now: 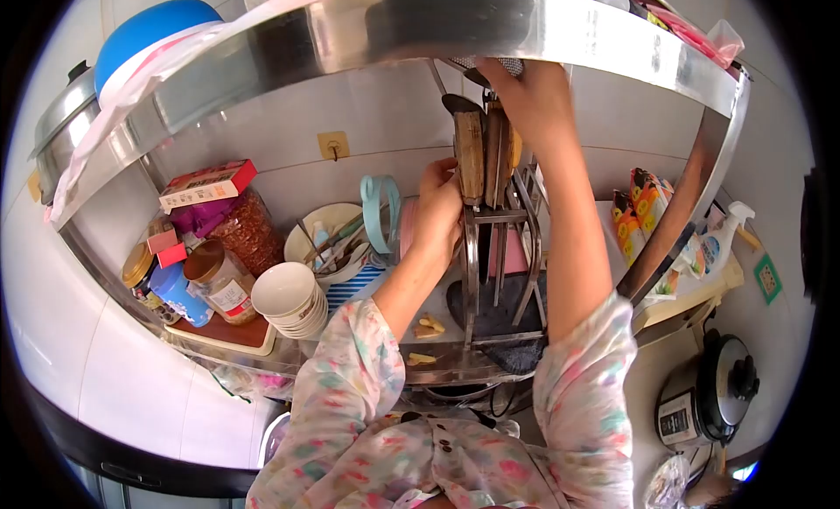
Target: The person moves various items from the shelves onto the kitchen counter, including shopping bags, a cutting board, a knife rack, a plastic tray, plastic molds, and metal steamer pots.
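A metal knife rack stands on the shelf in front of me, with wooden-handled knives upright in it. My left hand is closed around the rack's left side, beside the handles; some fingertips are hidden behind it. Higher up, my right hand reaches over the handles from the right, fingers bent down among the utensils. Just by its fingers are a dark ladle and a mesh strainer, partly covered by the upper shelf edge. What the right fingers grip is hidden. A dark cloth lies under the rack.
The steel upper shelf edge crosses above my hands. Stacked bowls, jars and a utensil bowl are at left. A spray bottle and snack bags stand right, a pressure cooker below.
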`<state>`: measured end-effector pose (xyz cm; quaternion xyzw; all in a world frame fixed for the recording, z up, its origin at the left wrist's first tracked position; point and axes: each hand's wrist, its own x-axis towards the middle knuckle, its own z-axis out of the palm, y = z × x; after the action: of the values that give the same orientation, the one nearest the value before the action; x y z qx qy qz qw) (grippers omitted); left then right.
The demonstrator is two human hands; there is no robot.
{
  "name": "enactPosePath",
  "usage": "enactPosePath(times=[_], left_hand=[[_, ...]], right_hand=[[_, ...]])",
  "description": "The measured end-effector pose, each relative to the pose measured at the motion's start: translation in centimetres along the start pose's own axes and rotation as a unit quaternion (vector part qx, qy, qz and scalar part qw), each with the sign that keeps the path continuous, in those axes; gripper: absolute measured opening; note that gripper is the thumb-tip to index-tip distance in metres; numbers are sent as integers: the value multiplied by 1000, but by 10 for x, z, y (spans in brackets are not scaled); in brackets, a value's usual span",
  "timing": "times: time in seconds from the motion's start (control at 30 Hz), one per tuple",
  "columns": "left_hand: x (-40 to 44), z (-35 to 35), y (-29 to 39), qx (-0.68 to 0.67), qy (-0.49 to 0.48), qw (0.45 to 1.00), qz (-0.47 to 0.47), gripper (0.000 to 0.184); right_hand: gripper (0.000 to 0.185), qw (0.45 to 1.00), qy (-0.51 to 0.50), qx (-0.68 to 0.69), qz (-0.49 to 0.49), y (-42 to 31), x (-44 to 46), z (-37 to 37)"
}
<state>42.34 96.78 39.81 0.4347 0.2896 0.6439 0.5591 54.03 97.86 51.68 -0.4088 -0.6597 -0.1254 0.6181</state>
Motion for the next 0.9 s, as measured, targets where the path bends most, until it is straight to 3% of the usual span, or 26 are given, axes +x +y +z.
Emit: enactPosePath(times=[0.07,0.17,0.27,0.37,0.4,0.53,0.73,0.8,0.9], left_hand=[[1,3,-1,10,31,999,11,38],[3,-3,-4,8,26,999,25,41],[9,-6,-9,-10,30,999,22,43],[24,-9,-20,-17,9,1000,-5,47],[31,-7,-23,-18,25,999,-18,36],[41,-2,-15,2,19,995,-99,16],[32,-5,-5,71,-2,994,-80,21],[21,-2,2,37,-1,997,-68,17],[13,-2,6,36,-13,998,-44,17]], right_hand=[[25,992,-7,-126,11,-9,15,10],[18,986,-24,-160,-46,-10,5,1],[15,982,74,-108,-135,8,-5,-2],[13,988,116,64,-77,29,-7,-5],[13,985,120,116,-53,30,-7,-10],[16,974,139,168,-54,30,-7,-7],[38,979,81,177,68,26,-29,-17],[53,991,39,36,123,31,-76,-30],[52,954,-100,-132,252,30,-148,-52]])
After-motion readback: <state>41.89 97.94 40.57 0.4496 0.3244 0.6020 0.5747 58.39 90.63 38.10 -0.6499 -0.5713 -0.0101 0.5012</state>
